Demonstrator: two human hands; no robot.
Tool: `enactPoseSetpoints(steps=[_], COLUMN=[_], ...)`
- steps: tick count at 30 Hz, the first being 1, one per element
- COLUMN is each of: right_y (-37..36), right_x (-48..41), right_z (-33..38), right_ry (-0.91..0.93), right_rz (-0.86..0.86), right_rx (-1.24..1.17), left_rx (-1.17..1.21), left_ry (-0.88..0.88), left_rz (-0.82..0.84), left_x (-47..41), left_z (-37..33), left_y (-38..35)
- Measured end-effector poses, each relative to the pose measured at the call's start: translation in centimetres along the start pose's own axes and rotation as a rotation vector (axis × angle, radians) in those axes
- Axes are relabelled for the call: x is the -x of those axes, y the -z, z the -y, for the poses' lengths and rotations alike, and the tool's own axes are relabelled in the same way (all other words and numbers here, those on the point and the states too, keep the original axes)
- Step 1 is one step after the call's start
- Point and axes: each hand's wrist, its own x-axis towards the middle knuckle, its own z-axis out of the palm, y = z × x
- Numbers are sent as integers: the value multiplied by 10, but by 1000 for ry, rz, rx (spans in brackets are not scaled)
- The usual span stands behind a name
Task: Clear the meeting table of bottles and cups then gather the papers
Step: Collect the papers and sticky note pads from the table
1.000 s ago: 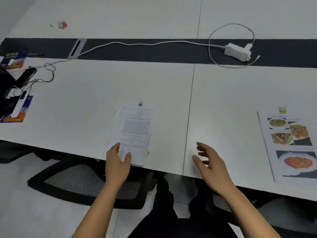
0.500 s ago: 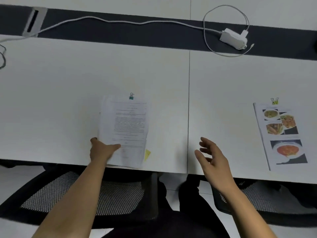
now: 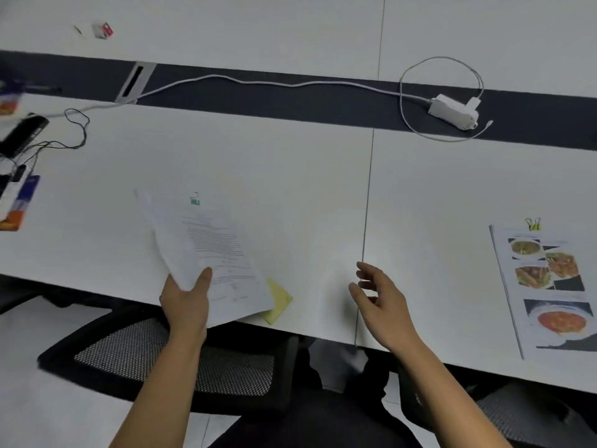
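Left hand (image 3: 185, 299) pinches the near edge of a printed paper stack (image 3: 206, 253), tilted, over the tabletop (image 3: 290, 176). Right hand (image 3: 382, 305) hovers, fingers relaxed. Photo sheets (image 3: 549, 286) lie at right.

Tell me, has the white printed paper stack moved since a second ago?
Yes. The white printed paper stack, held by the left hand, has tilted, its far end swinging left away from the table seam.
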Motion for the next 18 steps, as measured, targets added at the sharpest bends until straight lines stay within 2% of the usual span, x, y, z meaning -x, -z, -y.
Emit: enactPoseSetpoints(steps=[3, 7, 10, 13, 15, 18], right_y=[-36, -105, -154, -184, -192, -187], right_x=[-18, -41, -52, -57, -62, -70], right_z=[-6, -10, -2, 4, 3, -1], right_ry=[43, 182, 300, 380, 307, 62], right_rz=[133, 390, 506, 514, 493, 441], right_rx=[122, 453, 731, 945, 989, 881], left_rx=[-53, -13, 14, 35, 46, 58], left_ry=[-95, -142, -143, -128, -126, -127], left_rz=[-139, -316, -362, -358, -355, -340], left_x=[14, 35, 49, 55, 55, 53], left_z=[-3, -1, -3, -1, 2, 4], left_y=[29, 68, 85, 92, 95, 94])
